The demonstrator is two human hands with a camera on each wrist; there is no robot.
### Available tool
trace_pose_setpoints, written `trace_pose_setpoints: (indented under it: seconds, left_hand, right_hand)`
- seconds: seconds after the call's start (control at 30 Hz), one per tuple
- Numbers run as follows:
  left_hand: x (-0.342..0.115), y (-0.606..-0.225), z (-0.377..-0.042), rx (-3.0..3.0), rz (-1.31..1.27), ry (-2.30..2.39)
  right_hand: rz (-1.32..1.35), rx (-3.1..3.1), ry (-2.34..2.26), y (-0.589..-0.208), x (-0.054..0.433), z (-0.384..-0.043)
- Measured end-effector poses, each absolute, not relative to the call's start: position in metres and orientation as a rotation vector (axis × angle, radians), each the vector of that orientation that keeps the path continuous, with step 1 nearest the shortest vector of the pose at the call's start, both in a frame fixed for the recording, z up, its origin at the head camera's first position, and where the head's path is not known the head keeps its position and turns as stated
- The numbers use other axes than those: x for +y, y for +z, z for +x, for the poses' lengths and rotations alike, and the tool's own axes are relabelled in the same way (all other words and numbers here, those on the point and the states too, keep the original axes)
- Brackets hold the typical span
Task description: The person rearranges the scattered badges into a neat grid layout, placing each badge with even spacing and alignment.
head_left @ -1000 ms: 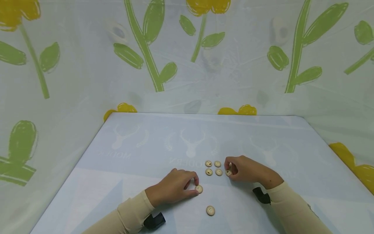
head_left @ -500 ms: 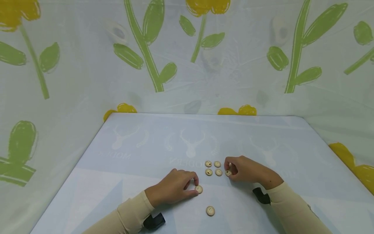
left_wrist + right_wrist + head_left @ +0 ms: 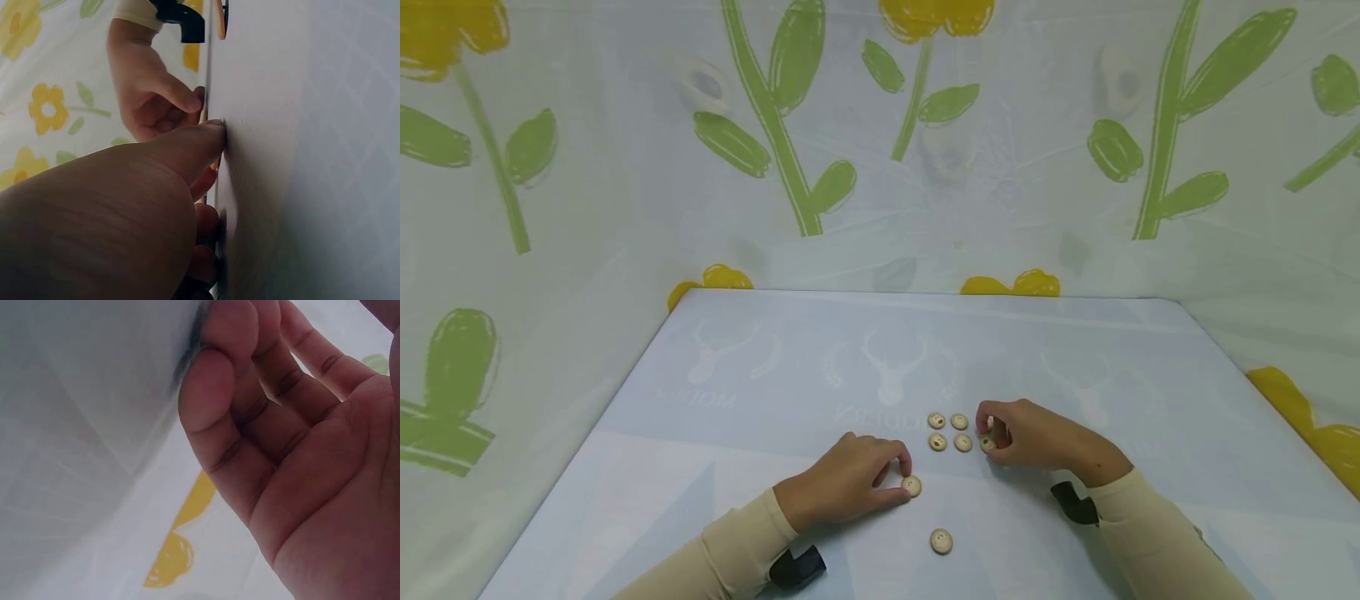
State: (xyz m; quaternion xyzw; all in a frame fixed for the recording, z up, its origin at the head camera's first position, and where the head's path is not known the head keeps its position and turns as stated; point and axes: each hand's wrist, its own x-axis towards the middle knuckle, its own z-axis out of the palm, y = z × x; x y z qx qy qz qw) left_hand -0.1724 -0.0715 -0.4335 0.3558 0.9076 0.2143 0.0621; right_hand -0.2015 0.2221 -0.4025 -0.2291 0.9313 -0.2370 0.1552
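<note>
Several small, round, pale wooden buttons lie on the table (image 3: 737,492) in the head view. My left hand (image 3: 850,482) pinches one button (image 3: 912,487) between thumb and index finger, flat against the tabletop. Farther right, my right hand (image 3: 1037,435) pinches another button (image 3: 987,444) by its edge. That one sits at the right end of the nearer row, beside a button (image 3: 962,442). Part of another pale piece shows behind the right fingers, mostly hidden. In the left wrist view the thumb (image 3: 194,147) meets the table surface; the right wrist view shows curled fingers (image 3: 206,394) but no button.
Left of the right hand, buttons stand in two short rows, among them a far-left button (image 3: 936,421). A separate button (image 3: 941,542) lies nearer the front edge. Behind the table hangs a white flowered curtain (image 3: 1000,200). Black straps (image 3: 797,568) sit at both wrists.
</note>
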Motion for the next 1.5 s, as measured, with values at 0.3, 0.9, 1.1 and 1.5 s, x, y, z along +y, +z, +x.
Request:
trace_pose_setpoints:
  seconds: [0.3,0.9,1.1,1.5]
  left_hand:
    - [-0.071,-0.434,-0.173,2.744,1.075,0.644]
    - [-0.071,-0.434,-0.173,2.746,1.060,0.636]
    - [-0.071,-0.434,-0.173,2.742,1.057,0.643]
    - [-0.071,-0.433,-0.173,2.741,1.082,0.649]
  right_hand:
    - [-0.669,2.608,-0.723,-0.398,0.216,-0.199]
    - [-0.794,2.522,-0.773,-0.395,0.205,-0.188]
    - [-0.834,2.488,-0.780,-0.396,0.201,-0.184]
    - [-0.870,2.424,-0.783,-0.395,0.191,-0.176]
